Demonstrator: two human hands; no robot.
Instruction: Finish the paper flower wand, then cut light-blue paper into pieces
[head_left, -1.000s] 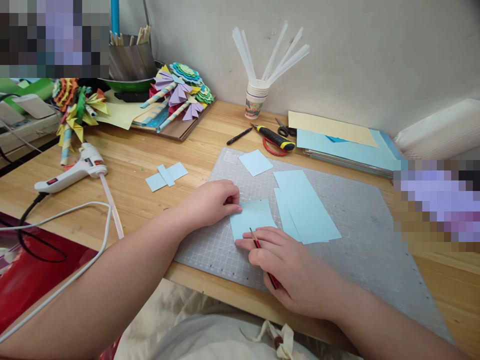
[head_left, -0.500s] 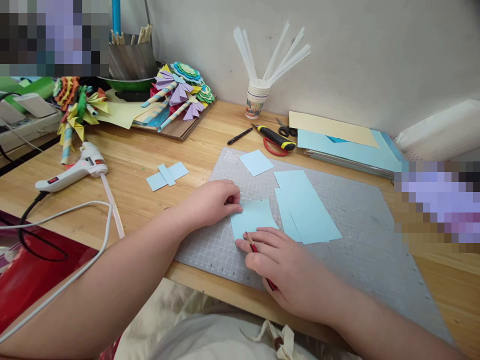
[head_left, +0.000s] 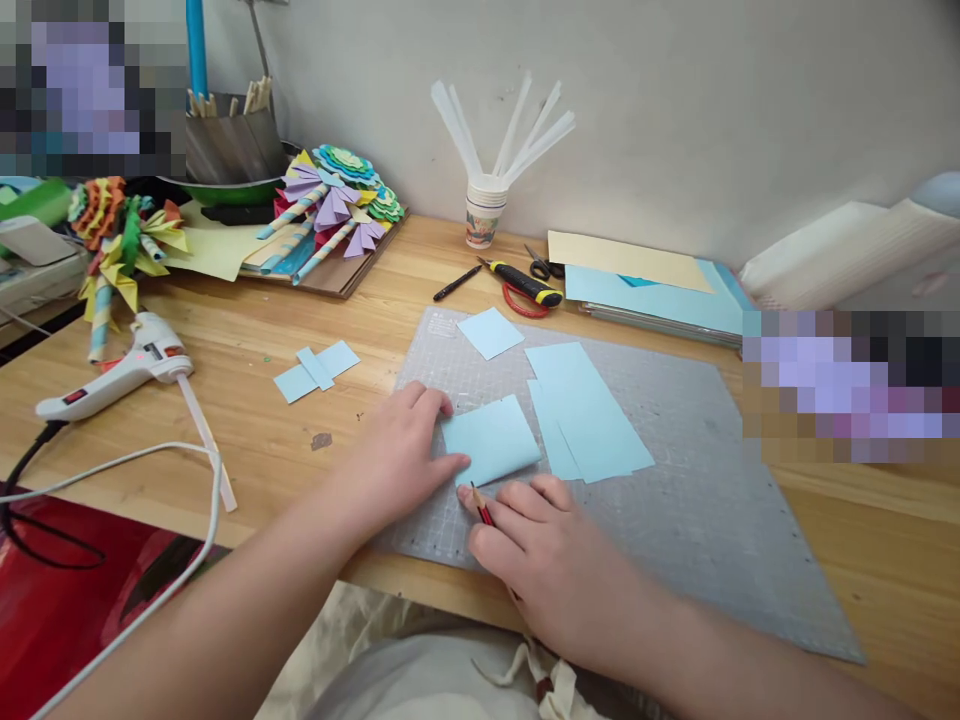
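A light blue paper piece (head_left: 495,435) lies on the grey cutting mat (head_left: 675,520), its near edge slightly raised. My left hand (head_left: 401,455) steadies its left side, thumb on the paper and fingers curled at the far left corner. A red and black pencil (head_left: 482,508) is in my right hand (head_left: 559,560), its tip pointing up near the paper's near left corner. One right fingertip is at that corner. Beside them are long light blue paper strips (head_left: 592,410), overlapping, and a blue square (head_left: 491,333).
A glue gun (head_left: 131,365) with its cord lies left, near two crossed blue strips (head_left: 316,372). Behind the mat are a pen (head_left: 457,284), a black-yellow tool (head_left: 525,284), scissors (head_left: 541,265), paper cups (head_left: 486,210) with white strips, and a paper stack (head_left: 660,300). Paper flowers (head_left: 337,205) lie back left.
My left thumb has moved down onto the paper's left side. My right hand has drawn back to the near edge, which now lifts. The view has shifted a little.
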